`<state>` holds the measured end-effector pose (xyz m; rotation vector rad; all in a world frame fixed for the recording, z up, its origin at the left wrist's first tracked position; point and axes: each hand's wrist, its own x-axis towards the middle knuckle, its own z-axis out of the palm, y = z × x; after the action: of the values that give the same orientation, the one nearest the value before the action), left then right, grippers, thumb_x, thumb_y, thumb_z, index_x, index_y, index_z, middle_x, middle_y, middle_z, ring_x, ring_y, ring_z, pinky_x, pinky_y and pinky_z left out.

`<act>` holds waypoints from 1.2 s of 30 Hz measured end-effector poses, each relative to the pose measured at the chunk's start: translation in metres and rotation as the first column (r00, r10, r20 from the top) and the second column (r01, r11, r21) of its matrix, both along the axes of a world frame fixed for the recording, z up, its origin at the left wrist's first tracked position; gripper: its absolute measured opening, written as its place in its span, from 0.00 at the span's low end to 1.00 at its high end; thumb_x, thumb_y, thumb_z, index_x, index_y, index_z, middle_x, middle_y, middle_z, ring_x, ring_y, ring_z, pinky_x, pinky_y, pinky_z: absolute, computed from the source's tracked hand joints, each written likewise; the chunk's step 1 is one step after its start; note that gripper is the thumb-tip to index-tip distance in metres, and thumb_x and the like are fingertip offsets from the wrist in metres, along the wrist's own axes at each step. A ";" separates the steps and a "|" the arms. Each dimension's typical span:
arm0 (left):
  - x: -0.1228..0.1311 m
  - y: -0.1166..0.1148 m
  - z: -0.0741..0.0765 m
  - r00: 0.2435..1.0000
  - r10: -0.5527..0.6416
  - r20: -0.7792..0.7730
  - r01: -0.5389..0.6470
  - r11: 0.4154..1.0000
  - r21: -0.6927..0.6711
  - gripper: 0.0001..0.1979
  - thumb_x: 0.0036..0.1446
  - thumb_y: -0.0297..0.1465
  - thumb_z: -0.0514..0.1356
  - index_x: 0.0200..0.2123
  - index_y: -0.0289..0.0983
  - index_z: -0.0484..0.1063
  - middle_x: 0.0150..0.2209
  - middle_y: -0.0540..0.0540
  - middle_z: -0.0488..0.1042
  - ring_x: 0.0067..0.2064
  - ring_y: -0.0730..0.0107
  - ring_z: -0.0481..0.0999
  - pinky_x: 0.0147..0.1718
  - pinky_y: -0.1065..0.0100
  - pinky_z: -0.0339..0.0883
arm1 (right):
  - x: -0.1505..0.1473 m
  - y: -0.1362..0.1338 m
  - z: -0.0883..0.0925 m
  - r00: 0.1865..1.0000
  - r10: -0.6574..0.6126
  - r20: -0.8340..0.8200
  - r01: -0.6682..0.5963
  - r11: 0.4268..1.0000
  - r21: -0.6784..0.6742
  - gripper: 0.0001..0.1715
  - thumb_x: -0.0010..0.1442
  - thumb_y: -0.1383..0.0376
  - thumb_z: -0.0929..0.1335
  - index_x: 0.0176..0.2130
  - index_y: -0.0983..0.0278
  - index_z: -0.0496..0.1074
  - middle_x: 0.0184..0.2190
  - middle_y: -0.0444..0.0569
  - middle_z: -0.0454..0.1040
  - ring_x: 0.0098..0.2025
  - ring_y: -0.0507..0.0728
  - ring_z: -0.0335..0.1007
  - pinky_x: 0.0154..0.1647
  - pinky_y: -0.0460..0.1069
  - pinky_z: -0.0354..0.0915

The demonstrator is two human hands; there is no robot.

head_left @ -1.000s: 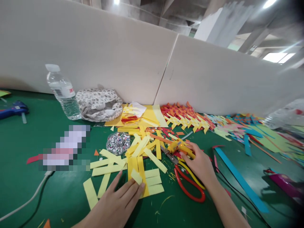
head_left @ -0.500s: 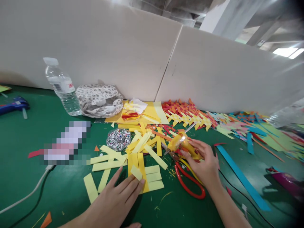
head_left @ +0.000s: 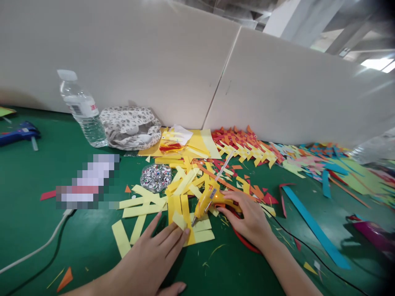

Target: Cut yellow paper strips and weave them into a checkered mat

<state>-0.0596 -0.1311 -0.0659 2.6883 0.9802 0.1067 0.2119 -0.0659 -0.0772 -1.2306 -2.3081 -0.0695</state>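
Note:
My left hand (head_left: 160,250) lies flat, fingers spread, on woven yellow paper strips (head_left: 189,213) with a small folded pale strip by the fingertips. In my right hand (head_left: 248,218) is a yellow glue gun (head_left: 210,199), held by its handle. Its metal nozzle points down and left, at the pale strips just right of my left fingers. A clear glue stick pokes out of its back. Under my right hand, the red-handled scissors (head_left: 247,242) are mostly hidden.
Behind lie a round case of googly eyes (head_left: 156,178), a cloth pouch (head_left: 131,127), a water bottle (head_left: 83,111) and finished paper fish (head_left: 247,144). A blue glue gun (head_left: 20,133) is far left, a blue strip (head_left: 314,226) right; a black cord runs beneath my right arm.
The glue gun in my right hand has moved left and turned, bringing its nozzle down near the woven strips. The scissors are now more covered. My left hand has barely moved.

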 end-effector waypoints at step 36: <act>0.000 0.002 -0.009 1.000 -0.008 0.020 0.008 1.000 0.015 0.32 0.55 0.46 0.45 0.59 0.35 0.50 0.54 0.39 0.64 0.54 0.54 0.61 0.56 0.49 0.41 | 0.002 -0.001 0.005 0.999 0.051 -0.013 -0.049 0.991 0.121 0.05 0.54 0.68 0.67 0.32 0.61 0.64 0.38 0.52 0.74 0.42 0.58 0.70 0.39 0.54 0.68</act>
<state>-0.0594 -0.1293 -0.0749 2.6996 0.9665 0.1396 0.2134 -0.0669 -0.0723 -1.1088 -2.2842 -0.1787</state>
